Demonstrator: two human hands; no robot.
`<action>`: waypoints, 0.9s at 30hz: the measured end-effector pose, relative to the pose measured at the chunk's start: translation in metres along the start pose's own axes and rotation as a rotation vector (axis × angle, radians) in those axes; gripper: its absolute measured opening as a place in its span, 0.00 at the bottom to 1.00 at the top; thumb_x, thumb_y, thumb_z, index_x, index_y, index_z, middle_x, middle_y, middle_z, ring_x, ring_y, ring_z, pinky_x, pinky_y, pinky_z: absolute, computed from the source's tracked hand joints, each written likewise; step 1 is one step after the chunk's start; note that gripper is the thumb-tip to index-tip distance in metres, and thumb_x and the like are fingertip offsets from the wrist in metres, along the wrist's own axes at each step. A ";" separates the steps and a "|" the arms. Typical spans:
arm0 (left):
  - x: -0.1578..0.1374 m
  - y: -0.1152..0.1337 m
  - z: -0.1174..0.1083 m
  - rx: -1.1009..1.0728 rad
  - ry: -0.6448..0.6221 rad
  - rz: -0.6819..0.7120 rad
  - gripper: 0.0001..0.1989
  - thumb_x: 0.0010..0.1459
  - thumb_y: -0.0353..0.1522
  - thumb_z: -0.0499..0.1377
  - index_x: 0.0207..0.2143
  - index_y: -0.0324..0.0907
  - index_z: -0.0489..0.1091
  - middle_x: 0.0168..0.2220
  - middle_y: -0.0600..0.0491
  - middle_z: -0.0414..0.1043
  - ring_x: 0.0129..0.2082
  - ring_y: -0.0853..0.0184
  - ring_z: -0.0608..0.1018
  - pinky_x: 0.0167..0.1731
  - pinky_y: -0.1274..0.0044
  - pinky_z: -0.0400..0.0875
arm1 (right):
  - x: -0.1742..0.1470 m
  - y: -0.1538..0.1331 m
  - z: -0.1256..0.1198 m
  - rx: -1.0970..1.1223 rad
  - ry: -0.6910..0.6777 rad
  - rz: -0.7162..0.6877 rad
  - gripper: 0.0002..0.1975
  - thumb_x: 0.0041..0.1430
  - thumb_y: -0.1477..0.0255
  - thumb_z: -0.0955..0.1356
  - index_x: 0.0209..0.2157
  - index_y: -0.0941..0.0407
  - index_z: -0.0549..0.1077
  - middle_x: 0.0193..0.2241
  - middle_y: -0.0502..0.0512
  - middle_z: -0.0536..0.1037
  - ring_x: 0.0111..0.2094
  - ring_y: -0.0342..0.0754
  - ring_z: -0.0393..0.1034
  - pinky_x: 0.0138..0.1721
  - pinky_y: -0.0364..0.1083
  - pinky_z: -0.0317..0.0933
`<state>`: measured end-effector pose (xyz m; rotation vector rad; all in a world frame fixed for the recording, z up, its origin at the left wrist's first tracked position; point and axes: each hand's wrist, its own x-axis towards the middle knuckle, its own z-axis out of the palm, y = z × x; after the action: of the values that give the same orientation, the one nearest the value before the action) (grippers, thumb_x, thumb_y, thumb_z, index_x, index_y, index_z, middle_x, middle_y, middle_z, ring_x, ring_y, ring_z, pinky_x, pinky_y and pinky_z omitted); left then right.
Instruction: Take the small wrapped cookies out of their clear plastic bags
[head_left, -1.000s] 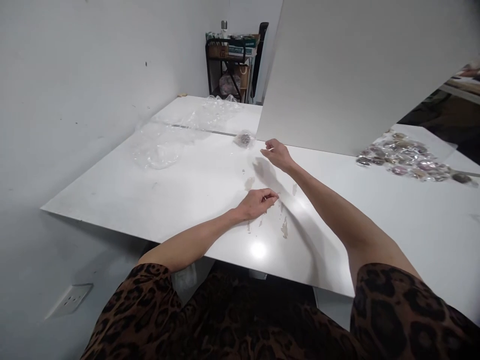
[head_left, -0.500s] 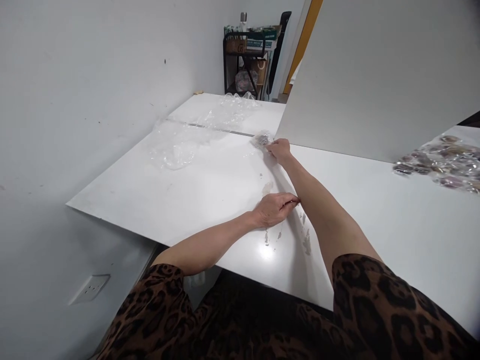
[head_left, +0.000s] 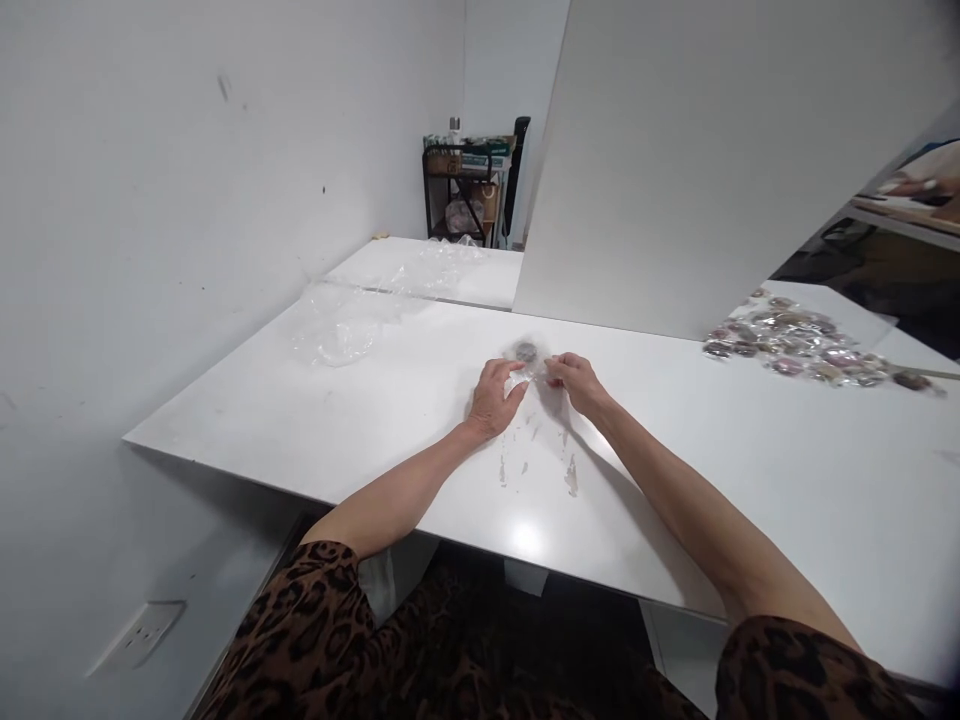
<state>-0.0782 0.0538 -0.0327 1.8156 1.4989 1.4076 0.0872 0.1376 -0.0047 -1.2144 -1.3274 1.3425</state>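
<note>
A small clear plastic bag [head_left: 526,352] with a dark round item inside lies on the white table [head_left: 420,400] in front of me. My right hand [head_left: 576,382] pinches the bag's right edge between thumb and curled fingers. On the near left side, my left hand [head_left: 495,397] has its thumb and fingertips bent around the bag's edge. What the dark item is cannot be made out through the film. Several greyish stains mark the tabletop just below the hands.
Loose clear plastic film [head_left: 345,340] lies at the left and back. A large grey-white panel [head_left: 637,180] rises behind the table. Several wrapped roundish items [head_left: 795,340] are heaped at the right. A loaded black cart [head_left: 459,185] stands behind; a wall [head_left: 187,200] borders the left.
My left hand has moved up and left to the small bag. The bag, held by my right hand, has come nearer. The view has shifted toward the right.
</note>
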 end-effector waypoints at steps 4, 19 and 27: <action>0.001 -0.002 -0.006 0.090 -0.114 0.036 0.32 0.61 0.35 0.64 0.66 0.42 0.63 0.69 0.37 0.60 0.71 0.51 0.61 0.70 0.55 0.54 | -0.050 -0.004 -0.028 0.085 -0.105 0.002 0.19 0.47 0.59 0.80 0.24 0.52 0.70 0.28 0.51 0.75 0.34 0.47 0.70 0.35 0.47 0.67; -0.006 0.040 0.037 -0.380 -0.223 -0.233 0.40 0.52 0.46 0.72 0.64 0.44 0.65 0.61 0.42 0.68 0.55 0.58 0.75 0.51 0.68 0.73 | -0.085 -0.009 -0.068 0.462 -0.162 -0.005 0.24 0.40 0.56 0.83 0.32 0.54 0.76 0.35 0.51 0.79 0.35 0.43 0.74 0.33 0.41 0.68; 0.006 0.061 0.048 -1.025 -0.177 -0.670 0.23 0.65 0.49 0.62 0.51 0.41 0.72 0.45 0.48 0.78 0.37 0.67 0.80 0.41 0.73 0.78 | -0.081 0.004 -0.066 0.173 -0.027 -0.214 0.28 0.47 0.51 0.78 0.47 0.48 0.75 0.53 0.52 0.76 0.52 0.49 0.70 0.47 0.45 0.68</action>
<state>-0.0066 0.0513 -0.0018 0.6905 0.8593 1.2400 0.1647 0.0671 -0.0005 -0.9141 -1.2919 1.2935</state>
